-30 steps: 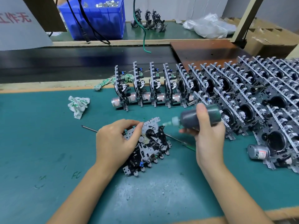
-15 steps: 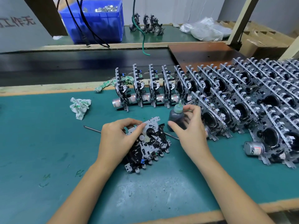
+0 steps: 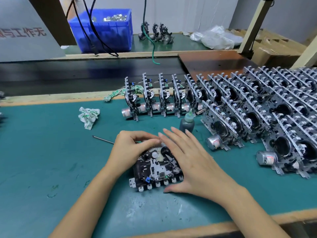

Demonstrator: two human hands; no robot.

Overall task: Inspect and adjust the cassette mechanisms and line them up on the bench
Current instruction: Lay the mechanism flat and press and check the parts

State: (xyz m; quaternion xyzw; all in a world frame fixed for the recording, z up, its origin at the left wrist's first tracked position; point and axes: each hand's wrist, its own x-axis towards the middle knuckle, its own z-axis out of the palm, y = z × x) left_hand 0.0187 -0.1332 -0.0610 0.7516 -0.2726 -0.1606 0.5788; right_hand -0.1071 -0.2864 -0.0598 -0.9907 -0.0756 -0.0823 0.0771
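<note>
Done: long row of mechanisms (image 3: 223, 103) stands lined up on bench (image 3: 51, 152).
In hand: one mechanism (image 3: 157, 167) lying flat.
Left hand (image 3: 130, 150): fingers curled, gripping its top edge.
Right hand (image 3: 190, 160): fingers straight, resting against its right side.
Left to do: stand it in the row, I judge.

Assembly workshop, rows of cassette mechanisms (image 3: 248, 107), bench (image 3: 42, 152)

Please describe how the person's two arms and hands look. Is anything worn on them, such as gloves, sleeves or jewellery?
Both forearms are bare as far as the picture shows; no sleeve is visible. The left hand and the right hand wear no gloves, and no ring, watch or bracelet can be seen. The fingernails are short and appear unpainted. No markings or cables are on the arms.
</note>
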